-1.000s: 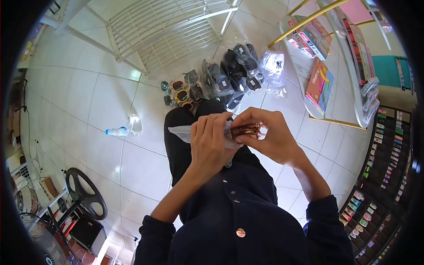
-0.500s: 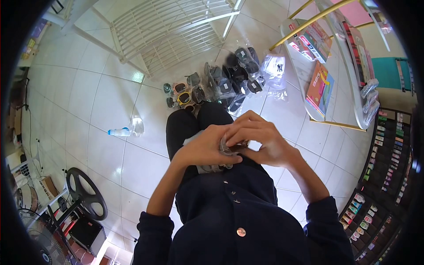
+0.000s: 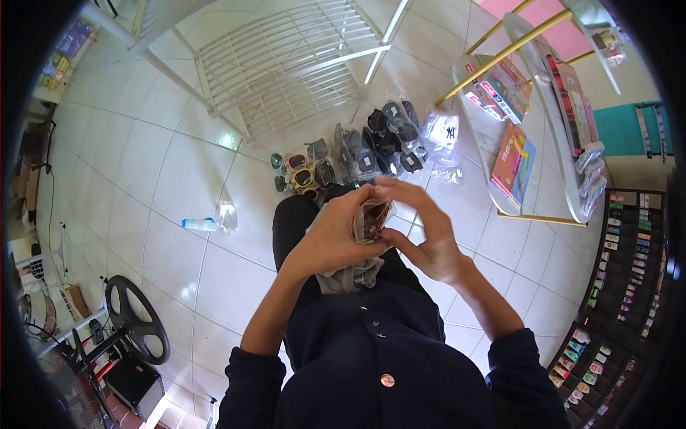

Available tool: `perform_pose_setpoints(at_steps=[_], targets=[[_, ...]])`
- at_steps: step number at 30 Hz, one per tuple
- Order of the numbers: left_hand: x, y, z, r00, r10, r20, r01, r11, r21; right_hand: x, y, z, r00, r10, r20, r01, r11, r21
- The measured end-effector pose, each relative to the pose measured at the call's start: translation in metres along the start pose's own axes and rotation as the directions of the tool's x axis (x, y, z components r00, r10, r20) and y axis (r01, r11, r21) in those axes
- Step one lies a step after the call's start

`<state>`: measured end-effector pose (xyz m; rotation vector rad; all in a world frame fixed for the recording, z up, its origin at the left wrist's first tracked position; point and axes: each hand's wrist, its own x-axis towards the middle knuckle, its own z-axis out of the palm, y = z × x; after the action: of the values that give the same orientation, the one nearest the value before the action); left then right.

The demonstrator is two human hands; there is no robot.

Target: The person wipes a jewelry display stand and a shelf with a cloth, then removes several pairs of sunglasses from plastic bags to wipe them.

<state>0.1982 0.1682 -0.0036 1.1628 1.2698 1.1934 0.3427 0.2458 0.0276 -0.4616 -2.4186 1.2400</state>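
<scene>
In front of my lap I hold a pair of sunglasses [image 3: 370,220] with a brownish lens and a pale, clear-looking rim. My left hand [image 3: 332,232] is wrapped round its left side, hiding much of it. The curved fingers and thumb of my right hand [image 3: 432,243] grip it at the other side, fingertips at the top and thumb low. A crumpled grey cloth [image 3: 350,279] lies on my lap below the hands.
On the floor ahead lie several sunglasses [image 3: 303,177], bagged black items [image 3: 386,139] and a white cap [image 3: 443,132] in plastic. A white wire rack [image 3: 286,50] stands behind them. Shelves with books [image 3: 514,164] are at right; a bottle [image 3: 207,224] lies left, beyond a black steering wheel [image 3: 137,318].
The sunglasses have turned so that the brownish lens shows between my hands. My right hand has spread wider around them, and more of the grey cloth is visible.
</scene>
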Motion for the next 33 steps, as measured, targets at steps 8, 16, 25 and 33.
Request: perform_pose_setpoints(at_steps=[8, 16, 25, 33], targets=[[0.000, 0.018, 0.006, 0.987, 0.132, -0.093, -0.108, 0.967, 0.229, 0.000, -0.004, -0.005, 0.976, -0.174, -0.129, 0.157, 0.979, -0.133], [0.000, 0.031, 0.008, 0.989, 0.122, -0.088, -0.094, 0.958, 0.270, -0.004, -0.002, -0.004, 0.934, -0.313, -0.173, 0.252, 0.919, -0.303], [-0.033, -0.027, 0.040, 0.949, -0.070, -0.308, -0.058, 0.920, -0.388, -0.046, 0.031, 0.015, 0.967, -0.251, -0.042, 0.242, 0.957, -0.162], [-0.051, -0.055, 0.062, 0.898, -0.200, -0.392, 0.210, 0.977, -0.017, -0.091, 0.046, 0.054, 0.997, 0.008, -0.073, -0.004, 0.998, 0.056]])
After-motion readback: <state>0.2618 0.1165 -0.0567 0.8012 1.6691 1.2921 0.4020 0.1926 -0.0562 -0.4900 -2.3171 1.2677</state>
